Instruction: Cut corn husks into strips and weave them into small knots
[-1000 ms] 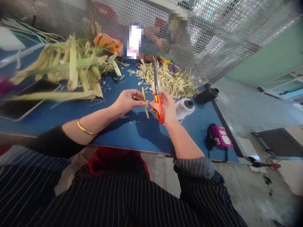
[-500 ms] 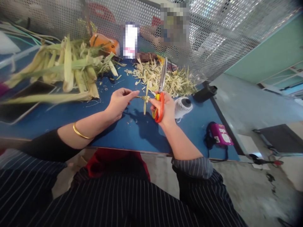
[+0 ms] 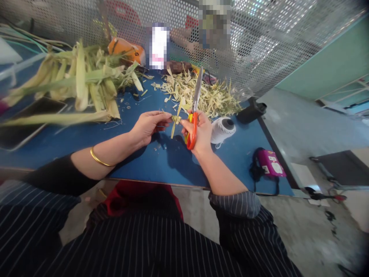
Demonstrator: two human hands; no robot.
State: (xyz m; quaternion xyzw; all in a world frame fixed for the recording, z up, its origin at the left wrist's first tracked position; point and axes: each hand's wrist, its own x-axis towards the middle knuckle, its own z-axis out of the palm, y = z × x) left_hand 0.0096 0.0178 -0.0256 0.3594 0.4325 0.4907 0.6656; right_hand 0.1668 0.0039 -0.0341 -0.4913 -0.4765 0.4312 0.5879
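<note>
Between my hands is a small braided piece of corn husk (image 3: 176, 119), with loose strip ends sticking out above and below it. My left hand (image 3: 151, 125) pinches its left end between thumb and fingers. My right hand (image 3: 203, 132) grips the right end with thumb and fingertip. Hooked on that same hand are scissors (image 3: 196, 98) with red and yellow handles, their blades pointing up and away and held together. A spool of white thread (image 3: 223, 130) stands just right of my right hand.
Whole corn husks (image 3: 82, 77) are heaped at the left, over a dark tablet-like panel (image 3: 25, 123). Husk scraps (image 3: 207, 94) lie behind my hands. A black cylinder (image 3: 252, 111) and a purple box (image 3: 270, 163) sit near the blue table's right edge. Perforated metal (image 3: 178, 23) rises behind.
My left hand has shifted slightly right, closer to the braid, and its fingers have curled in. The braid's lower strip end tilts more to the left. The scissors stay in my right hand.
</note>
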